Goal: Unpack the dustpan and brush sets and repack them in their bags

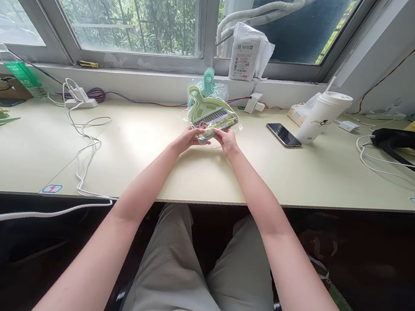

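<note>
A green dustpan and brush set [209,112] in clear plastic wrap is held above the pale table. My left hand [190,138] grips its lower left edge, and my right hand [226,140] pinches the lower right edge. The set's light green handle points up and to the left. Just behind it, a teal handled item [208,81] in clear wrap stands near the wall under the window.
On the pale table [132,165], white cables [90,152] and a power strip [80,102] lie left. A phone [283,135], a white cup [323,117] and a black strap [398,143] are right. A wrapped package [244,58] stands on the sill.
</note>
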A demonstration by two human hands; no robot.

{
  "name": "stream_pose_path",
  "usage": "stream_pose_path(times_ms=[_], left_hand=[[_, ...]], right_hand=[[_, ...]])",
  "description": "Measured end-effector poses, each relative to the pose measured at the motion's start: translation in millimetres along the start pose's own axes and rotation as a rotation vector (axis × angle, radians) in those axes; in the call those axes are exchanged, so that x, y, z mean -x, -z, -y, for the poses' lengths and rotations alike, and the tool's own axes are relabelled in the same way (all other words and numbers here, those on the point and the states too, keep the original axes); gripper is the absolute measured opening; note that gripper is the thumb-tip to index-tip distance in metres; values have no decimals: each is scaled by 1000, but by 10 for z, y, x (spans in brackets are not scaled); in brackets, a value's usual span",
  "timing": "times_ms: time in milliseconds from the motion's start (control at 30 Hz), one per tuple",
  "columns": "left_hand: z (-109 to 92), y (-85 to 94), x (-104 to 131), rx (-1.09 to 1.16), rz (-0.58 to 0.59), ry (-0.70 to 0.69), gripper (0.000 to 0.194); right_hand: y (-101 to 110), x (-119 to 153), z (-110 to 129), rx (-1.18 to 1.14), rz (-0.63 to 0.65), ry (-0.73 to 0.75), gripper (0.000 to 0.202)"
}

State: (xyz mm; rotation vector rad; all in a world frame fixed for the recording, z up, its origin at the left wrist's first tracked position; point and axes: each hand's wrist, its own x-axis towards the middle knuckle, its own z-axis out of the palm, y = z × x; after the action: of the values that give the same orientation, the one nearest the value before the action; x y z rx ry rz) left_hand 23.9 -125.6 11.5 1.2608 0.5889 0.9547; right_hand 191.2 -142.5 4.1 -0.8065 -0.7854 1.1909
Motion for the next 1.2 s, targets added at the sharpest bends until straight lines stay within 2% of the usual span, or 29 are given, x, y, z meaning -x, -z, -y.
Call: stream_pose_path(times_ms=[267,500,667,733,867,933,1000,1067,1133,1200], left_hand=[[11,17,-7,-5,8,14,45],[13,8,-8,0,-1,34,47],[-26,-13,6,7,-32,24,46],[-46,3,3,21,-68,19,45],[-62,104,-21,45,-144,24,43],[-60,163,-35,55,-191,46,44],[-56,204,-45,53,-233,78,47],[-54,223,-51,48,-255,101,48],[-58,224,-49,56,-268,107,48],[-72,217,-40,73,-279,103,47]], right_hand=[[-2,3,17,6,-32,-21,21],[26,-39,-1,13,-78,-56,11],[65,-97,37,46,-49,-90,8],[104,-125,73,61,-93,-93,10],[249,-185,148,82,-270,-61,18],[323,-200,177,121,-341,-10,17],[365,-190,196,240,-370,105,14],[365,-153,205,427,-319,261,23],[334,-101,208,611,-217,398,36],[299,-56,210,752,-134,482,44]])
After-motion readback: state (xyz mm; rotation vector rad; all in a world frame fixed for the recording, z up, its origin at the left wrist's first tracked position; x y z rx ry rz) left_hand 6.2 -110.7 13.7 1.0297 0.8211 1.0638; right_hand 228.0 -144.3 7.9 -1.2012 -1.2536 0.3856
